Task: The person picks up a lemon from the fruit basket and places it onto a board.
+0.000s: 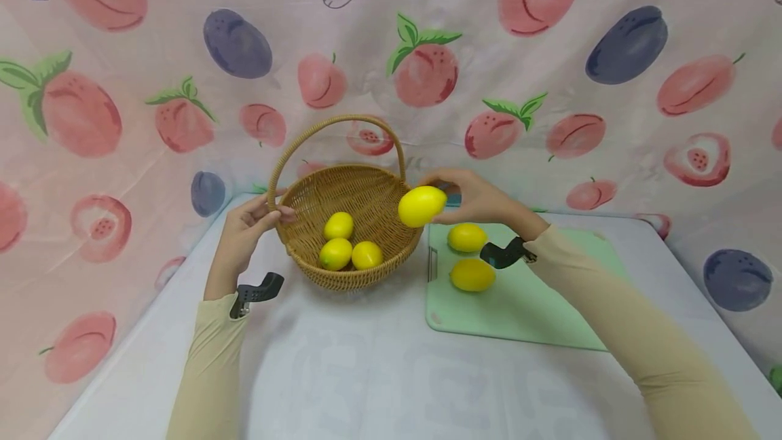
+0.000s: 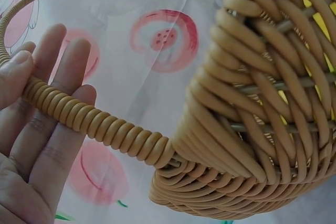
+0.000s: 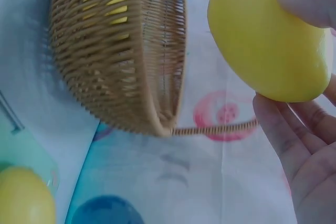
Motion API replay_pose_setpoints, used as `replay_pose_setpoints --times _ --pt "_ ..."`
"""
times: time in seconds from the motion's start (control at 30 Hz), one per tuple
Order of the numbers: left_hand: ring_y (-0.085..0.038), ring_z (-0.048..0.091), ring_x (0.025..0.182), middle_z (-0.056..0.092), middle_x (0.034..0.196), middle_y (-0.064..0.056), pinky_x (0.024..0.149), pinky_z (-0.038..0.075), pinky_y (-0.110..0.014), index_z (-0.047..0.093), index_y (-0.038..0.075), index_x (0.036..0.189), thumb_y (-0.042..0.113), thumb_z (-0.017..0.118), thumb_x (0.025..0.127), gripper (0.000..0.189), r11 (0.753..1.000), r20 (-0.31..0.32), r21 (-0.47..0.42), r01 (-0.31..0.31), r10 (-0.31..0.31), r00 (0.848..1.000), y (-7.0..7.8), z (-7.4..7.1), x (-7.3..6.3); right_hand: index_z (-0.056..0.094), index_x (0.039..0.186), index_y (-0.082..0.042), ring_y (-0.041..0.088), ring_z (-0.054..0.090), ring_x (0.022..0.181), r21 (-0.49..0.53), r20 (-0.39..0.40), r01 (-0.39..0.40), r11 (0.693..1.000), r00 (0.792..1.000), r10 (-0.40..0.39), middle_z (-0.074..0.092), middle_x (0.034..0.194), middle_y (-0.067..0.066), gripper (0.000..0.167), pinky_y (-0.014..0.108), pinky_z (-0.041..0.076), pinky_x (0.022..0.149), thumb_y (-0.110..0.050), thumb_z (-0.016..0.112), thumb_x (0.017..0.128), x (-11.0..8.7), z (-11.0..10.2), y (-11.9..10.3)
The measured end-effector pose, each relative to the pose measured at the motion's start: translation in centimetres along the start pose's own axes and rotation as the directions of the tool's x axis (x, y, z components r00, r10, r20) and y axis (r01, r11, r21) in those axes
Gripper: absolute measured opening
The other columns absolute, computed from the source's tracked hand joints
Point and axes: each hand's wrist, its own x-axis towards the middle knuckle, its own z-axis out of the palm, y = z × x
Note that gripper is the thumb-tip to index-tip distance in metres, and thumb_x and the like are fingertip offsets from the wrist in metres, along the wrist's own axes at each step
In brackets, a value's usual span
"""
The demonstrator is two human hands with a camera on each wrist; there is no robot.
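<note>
Lemon (image 1: 422, 206) is up in the air at the basket's right rim, as I see it from the head cam; right wrist cam shows it apart from the weave. Right hand (image 1: 473, 195) has it pinched, thumb on one side, fingers on the other. Basket (image 1: 345, 282) sits upright on the table, handle (image 1: 330, 119) raised. Left hand (image 1: 247, 226) is on the left end of that handle: on my left wrist feed the handle runs between thumb and fingers, thumb over it, fingers fairly straight behind. Three lemons (image 1: 335, 254) inside, bunched toward the near side. Two more, call them spares (image 1: 472, 275), lie on the green board (image 1: 531, 311) right of the basket, one nearer me than the other. Board has a metal clip (image 1: 432, 263) on its left edge. Table (image 1: 342, 365) has a white cover; fruit-print backdrop (image 1: 366, 26) behind. Both sleeves (image 1: 647, 338) beige, dark mount (image 1: 259, 288) on each wrist.
</note>
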Motion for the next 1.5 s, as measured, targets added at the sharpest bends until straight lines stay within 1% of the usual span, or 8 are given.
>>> replay_pose_setpoints --times 0.3,0.57,0.67,0.83,0.93,1.17,1.4,1.5 --pt "-0.003 0.068 0.087 0.071 0.09 0.015 0.083 0.052 -0.016 0.049 0.0 0.133 0.011 0.054 0.095 0.04 1.0 -0.003 -0.026 -0.002 0.002 1.0 -0.3 0.1 0.0 0.056 0.122 -0.006 0.022 0.054 0.109 0.002 -0.071 -0.102 0.995 0.992 0.102 0.059 0.122 0.008 0.051 0.048 0.046 0.098 -0.012 0.077 0.076 -3.5 -1.7 1.9" --pt "-0.003 0.068 0.087 0.071 0.09 0.015 0.083 0.052 -0.017 0.05 0.001 0.133 0.011 0.054 0.095 0.04 1.0 -0.006 -0.027 0.0 0.0 1.0 -0.2 0.1 0.0 0.055 0.124 -0.007 0.021 0.052 0.112 -0.01 -0.116 -0.174 0.985 0.978 0.171 0.057 0.124 0.008 0.05 0.045 0.045 0.1 -0.01 0.075 0.079 -6.1 -2.9 3.6" --pt "-0.002 0.068 0.087 0.071 0.09 0.015 0.083 0.052 -0.016 0.049 0.001 0.133 0.012 0.054 0.095 0.04 1.0 -0.008 -0.017 0.002 -0.002 1.0 -0.2 0.1 0.0 0.054 0.125 -0.007 0.019 0.052 0.112 -0.01 -0.13 -0.194 0.981 0.973 0.191 0.057 0.123 0.008 0.05 0.04 0.046 0.1 -0.012 0.075 0.08 -7.0 -3.2 4.5" --pt "-0.002 0.067 0.088 0.07 0.09 0.015 0.083 0.051 -0.016 0.049 0.001 0.133 0.013 0.054 0.095 0.04 1.0 -0.008 -0.001 0.004 -0.004 1.0 -0.2 0.1 0.0 0.052 0.127 -0.005 0.013 0.051 0.109 0.003 -0.143 -0.212 0.977 0.967 0.21 0.056 0.124 0.01 0.051 0.015 0.045 0.095 -0.015 0.073 0.081 -8.4 -3.4 6.4" --pt "-0.002 0.068 0.088 0.07 0.09 0.016 0.083 0.051 -0.016 0.049 0.001 0.133 0.013 0.054 0.095 0.04 1.0 -0.007 0.004 0.004 -0.004 1.0 -0.2 0.0 0.0 0.052 0.127 -0.006 0.008 0.051 0.107 0.034 -0.159 -0.227 0.973 0.96 0.23 0.055 0.124 0.009 0.051 0.007 0.042 0.09 -0.014 0.073 0.081 -9.1 -3.4 7.5" --pt "-0.003 0.068 0.088 0.071 0.09 0.015 0.083 0.051 -0.016 0.05 0.002 0.133 0.012 0.055 0.095 0.04 1.0 -0.005 -0.003 0.001 -0.001 1.0 -0.2 0.0 0.0 0.053 0.127 -0.008 0.004 0.053 0.102 0.091 -0.195 -0.278 0.956 0.937 0.291 0.056 0.124 0.007 0.049 0.005 0.043 0.087 -0.012 0.073 0.082 -10.6 -3.5 9.4" --pt "-0.003 0.068 0.088 0.071 0.09 0.015 0.083 0.051 -0.016 0.05 0.001 0.132 0.011 0.054 0.095 0.039 1.0 -0.006 -0.016 0.0 -0.001 1.0 -0.2 0.0 0.0 0.052 0.129 -0.008 0.001 0.054 0.099 0.085 -0.202 -0.363 0.928 0.906 0.373 0.055 0.126 0.008 0.052 0.005 0.043 0.085 -0.017 0.073 0.082 -11.5 -3.4 10.6" --pt "-0.003 0.067 0.088 0.071 0.09 0.015 0.084 0.051 -0.016 0.05 0.001 0.132 0.012 0.054 0.095 0.039 1.0 -0.007 -0.018 0.005 -0.005 1.0 -0.2 0.0 0.0 0.05 0.13 -0.007 0.0 0.052 0.1 0.081 -0.195 -0.38 0.921 0.901 0.389 0.054 0.128 0.01 0.054 0.005 0.042 0.085 -0.019 0.073 0.082 -11.8 -3.3 11.3"
